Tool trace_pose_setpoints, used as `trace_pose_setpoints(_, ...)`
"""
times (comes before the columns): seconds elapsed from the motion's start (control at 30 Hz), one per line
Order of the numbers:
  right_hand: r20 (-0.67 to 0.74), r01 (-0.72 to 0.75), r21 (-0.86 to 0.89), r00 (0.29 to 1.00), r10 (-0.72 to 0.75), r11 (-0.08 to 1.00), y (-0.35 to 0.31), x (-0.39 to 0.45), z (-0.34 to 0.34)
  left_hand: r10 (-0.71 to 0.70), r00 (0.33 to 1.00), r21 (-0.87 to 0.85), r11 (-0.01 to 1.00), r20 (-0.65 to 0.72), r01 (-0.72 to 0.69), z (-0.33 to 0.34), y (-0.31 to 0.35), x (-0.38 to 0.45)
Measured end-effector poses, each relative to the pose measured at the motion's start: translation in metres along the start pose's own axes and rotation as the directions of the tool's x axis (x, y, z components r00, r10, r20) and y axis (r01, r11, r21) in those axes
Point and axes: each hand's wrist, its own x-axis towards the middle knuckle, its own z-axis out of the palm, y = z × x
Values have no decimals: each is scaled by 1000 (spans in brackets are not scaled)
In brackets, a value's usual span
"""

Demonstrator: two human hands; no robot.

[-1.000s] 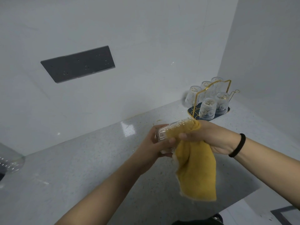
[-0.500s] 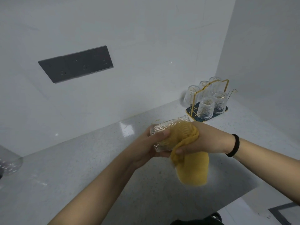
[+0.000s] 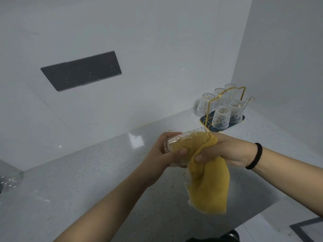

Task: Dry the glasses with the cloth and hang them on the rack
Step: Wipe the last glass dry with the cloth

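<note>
Above counter [image 3: 87, 180], left hand [image 3: 167, 151] gripping glass [image 3: 176, 142], right hand [image 3: 227, 151] clutching cloth [image 3: 208, 186]

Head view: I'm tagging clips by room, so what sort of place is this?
Probably a kitchen counter corner: a speckled stone worktop, a gold wire rack of upturned glasses, and a grey socket panel on the wall.

cloth [image 3: 208, 186] hides right hand's fingers [image 3: 201, 157]; clear container [image 3: 8, 177] cut off left

There is only one view, from a camera on the person's head. It looks forward and down, tilted, at the grey counter [image 3: 73, 186] from close above. The rack [image 3: 225, 109] stands at the far right of the counter, in the wall corner. No second view shares the scene.
</note>
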Motion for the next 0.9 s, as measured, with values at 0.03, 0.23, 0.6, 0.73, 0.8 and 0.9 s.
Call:
trace_pose_setpoints(0.03,58,-1,-89,998,6,996,-5,-1,4,-40,999,-64,997,37,43,0,-1,-1)
trace_pose_setpoints(0.23,133,151,-842,989,-72,518,1,-4,18,-312,908,-173,914,278,367,-1,3,-7)
trace_pose_setpoints(0.6,-169,-65,-216,985,28,974,-3,2,-3,-42,998,-48,998,42,44,0,-7,0)
trace_pose_setpoints(0.73,-133,-62,-736,990,-54,675,-8,-2,12,-279,947,-268,911,157,313,-4,1,-2)
trace_pose_setpoints(0.8,-111,-57,-752,993,-42,657,-9,-5,9,-339,920,-253,889,195,381,-4,5,-3)
trace_pose_setpoints(0.9,-172,-86,-626,985,-30,775,-11,-3,2,-199,974,-65,976,111,207,-1,2,-1)
